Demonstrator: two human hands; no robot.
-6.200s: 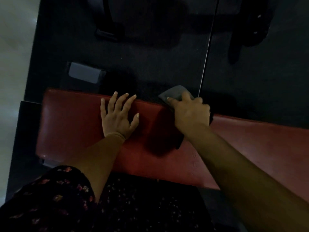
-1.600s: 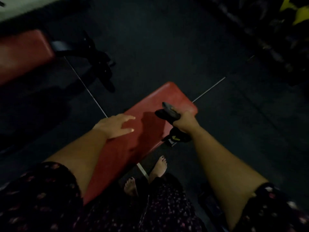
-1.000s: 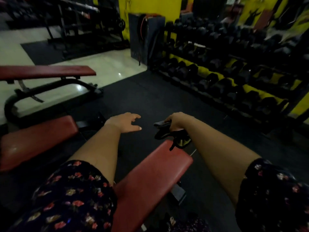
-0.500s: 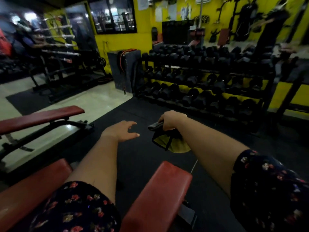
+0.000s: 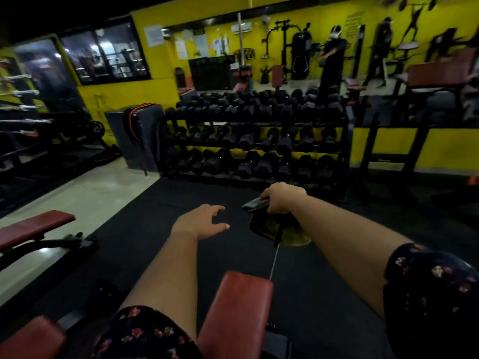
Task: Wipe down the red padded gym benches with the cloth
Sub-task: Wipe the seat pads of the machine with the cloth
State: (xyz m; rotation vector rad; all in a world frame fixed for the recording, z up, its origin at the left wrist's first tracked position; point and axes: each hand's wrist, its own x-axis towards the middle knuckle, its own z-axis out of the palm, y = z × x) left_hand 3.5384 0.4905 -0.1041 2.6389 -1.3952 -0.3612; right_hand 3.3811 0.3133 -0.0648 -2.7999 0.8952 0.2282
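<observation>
standing between benches, we grip the cloth bunched in our right hand, fingers curled round it, above the floor past the near bench's end, left hand loosely spread, empty; next we likely carry it to another bench.

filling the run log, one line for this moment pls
phase: between benches | right hand: grips cloth, off pad | left hand: open, empty | nearest bench: untouched

A dark, crumpled cloth hangs above the floor. The nearest red padded bench lies below it. Two more red benches stand left.
</observation>
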